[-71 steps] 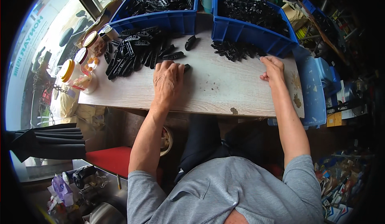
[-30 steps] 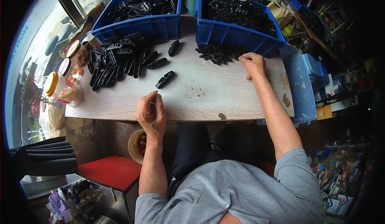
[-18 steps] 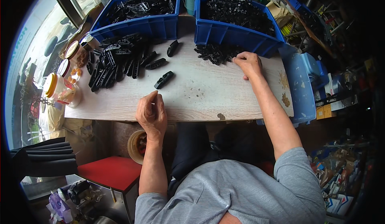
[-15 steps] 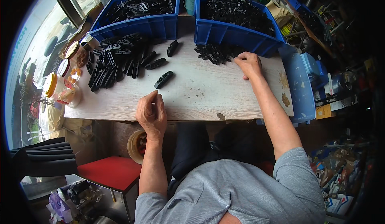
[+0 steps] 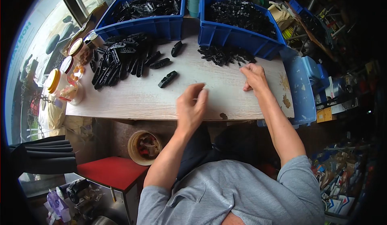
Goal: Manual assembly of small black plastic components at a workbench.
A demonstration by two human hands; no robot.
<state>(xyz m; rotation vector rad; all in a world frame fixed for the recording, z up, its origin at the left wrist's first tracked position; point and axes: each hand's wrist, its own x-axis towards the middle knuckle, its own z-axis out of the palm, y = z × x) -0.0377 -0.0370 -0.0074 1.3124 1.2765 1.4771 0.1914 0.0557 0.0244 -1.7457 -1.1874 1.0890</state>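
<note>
My left hand (image 5: 192, 107) is over the near middle of the table, its fingertips blurred; a gap shows between thumb and forefinger, and I see nothing in it. My right hand (image 5: 255, 78) is closed in a pinch just in front of a heap of small black plastic parts (image 5: 221, 55); whatever its fingertips hold is too small to make out. One long black plastic piece (image 5: 167, 79) lies alone beyond my left hand. Farther back are two similar pieces (image 5: 160, 63) (image 5: 176, 48), beside a large pile of long black pieces (image 5: 117, 59).
Two blue bins stand at the back, the left bin (image 5: 161, 30) full of long black pieces, the right bin (image 5: 238, 35) full of small ones. Lidded jars (image 5: 64, 86) line the table's left edge. Below are a bucket (image 5: 133, 150) and a red-topped cabinet (image 5: 109, 172).
My left hand has moved right, away from the lone long piece, and its pinch has loosened. My right hand has drawn slightly back from the small-parts heap. The view has shifted a little.
</note>
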